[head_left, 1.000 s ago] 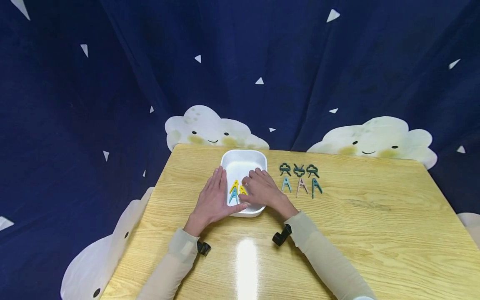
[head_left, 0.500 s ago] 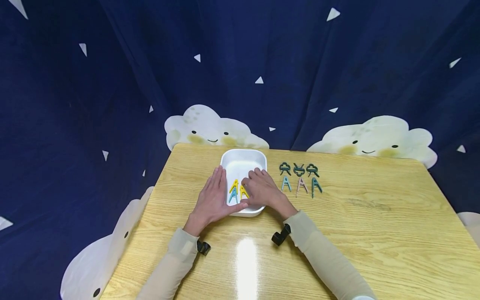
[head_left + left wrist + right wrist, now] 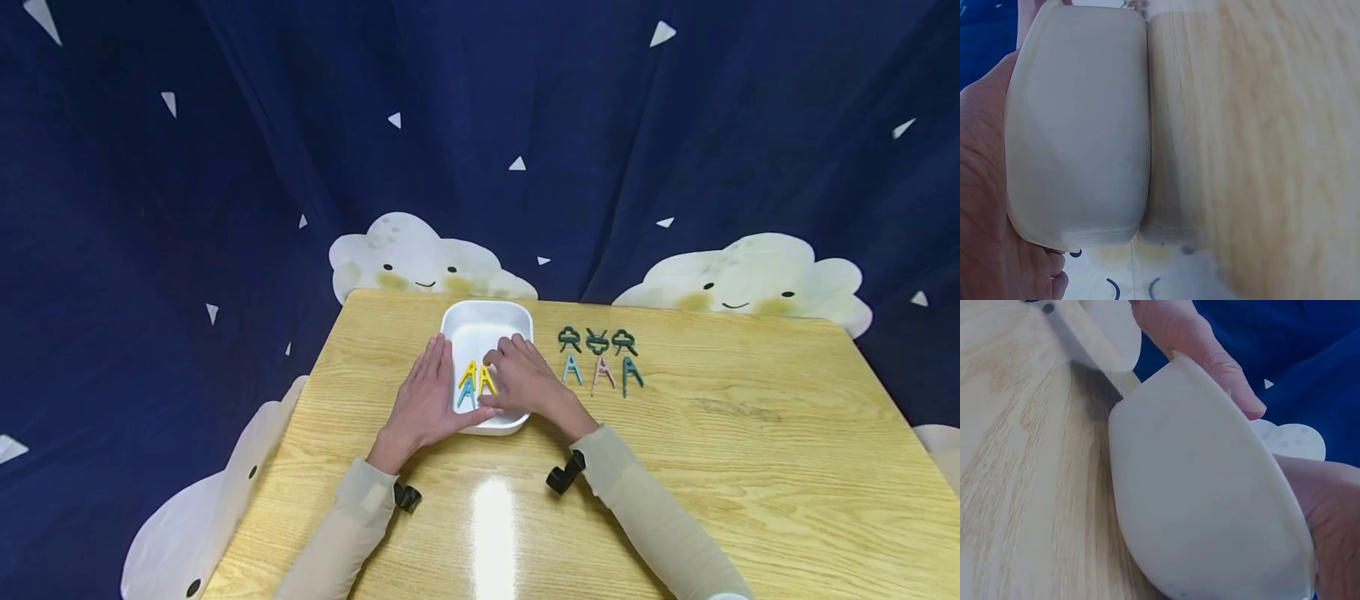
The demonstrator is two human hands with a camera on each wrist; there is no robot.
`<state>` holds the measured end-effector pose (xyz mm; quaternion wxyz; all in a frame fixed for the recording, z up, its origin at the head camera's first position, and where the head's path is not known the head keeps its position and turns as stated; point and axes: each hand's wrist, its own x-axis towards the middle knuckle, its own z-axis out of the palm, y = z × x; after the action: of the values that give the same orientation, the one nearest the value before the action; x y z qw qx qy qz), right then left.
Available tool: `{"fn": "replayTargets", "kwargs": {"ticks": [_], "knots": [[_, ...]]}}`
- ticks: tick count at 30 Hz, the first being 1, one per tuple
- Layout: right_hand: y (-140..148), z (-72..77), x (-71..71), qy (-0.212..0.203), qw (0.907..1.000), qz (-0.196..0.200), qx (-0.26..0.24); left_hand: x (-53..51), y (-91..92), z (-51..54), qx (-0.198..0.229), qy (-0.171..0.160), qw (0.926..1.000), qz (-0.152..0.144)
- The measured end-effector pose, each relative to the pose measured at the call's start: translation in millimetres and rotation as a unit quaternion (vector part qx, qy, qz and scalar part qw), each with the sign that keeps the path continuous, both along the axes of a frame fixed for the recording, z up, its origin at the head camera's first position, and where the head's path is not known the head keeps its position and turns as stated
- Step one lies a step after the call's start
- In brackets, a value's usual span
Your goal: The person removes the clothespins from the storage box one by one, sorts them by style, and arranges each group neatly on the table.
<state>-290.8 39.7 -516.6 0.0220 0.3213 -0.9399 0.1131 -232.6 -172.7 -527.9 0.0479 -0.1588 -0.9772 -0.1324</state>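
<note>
A white plastic tray (image 3: 480,321) stands on the table, with two yellow clothespins and a blue clothespin (image 3: 467,393) lying inside. My left hand (image 3: 425,398) rests along the tray's left rim, fingers straight and together, thumb across the near rim. Inside the tray, my right hand (image 3: 525,379) has curled fingers, with index finger and thumb at the two ends of the right yellow clothespin (image 3: 487,381). The other yellow clothespin (image 3: 468,372) lies just left of it, above the blue one. Both wrist views show the tray's outer wall (image 3: 1079,125); the clothespins are hidden there.
Right of the tray, three dark green cloud-shaped clips (image 3: 597,342) lie in a row. Below them are a light blue clothespin (image 3: 572,369), a pink one (image 3: 602,376) and a dark green one (image 3: 632,377). A navy curtain (image 3: 465,100) hangs behind the wooden table (image 3: 750,433).
The right yellow clothespin, partly covered by the right hand a second ago, shows more fully and has turned to stand straighter beside the other. The left hand stays in place.
</note>
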Motion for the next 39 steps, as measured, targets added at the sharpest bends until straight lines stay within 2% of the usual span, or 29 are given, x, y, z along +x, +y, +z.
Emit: {"fn": "replayTargets", "kwargs": {"ticks": [10,18,29,34,39], "knots": [[7.9,12.6,1.6,0.005,0.9996,-0.021,-0.017,1.7,0.9,-0.1,0.007,-0.013,0.9999,0.0],[19.1,23.1,2.8,0.008,0.9988,-0.03,-0.037,1.8,0.4,-2.5,0.009,-0.004,0.9999,0.003],[42.6,28.1,2.7,0.034,0.9969,-0.047,-0.054,-0.5,1.7,-2.0,-0.001,-0.012,0.9999,0.005],[50.0,30.2,2.4,0.035,0.9963,-0.058,-0.053,-0.8,1.3,-0.3,0.0,-0.009,0.9999,0.005],[53.5,33.8,3.4,0.032,0.9963,-0.062,-0.051,-0.8,0.9,0.2,-0.003,-0.021,0.9997,0.01]]}}
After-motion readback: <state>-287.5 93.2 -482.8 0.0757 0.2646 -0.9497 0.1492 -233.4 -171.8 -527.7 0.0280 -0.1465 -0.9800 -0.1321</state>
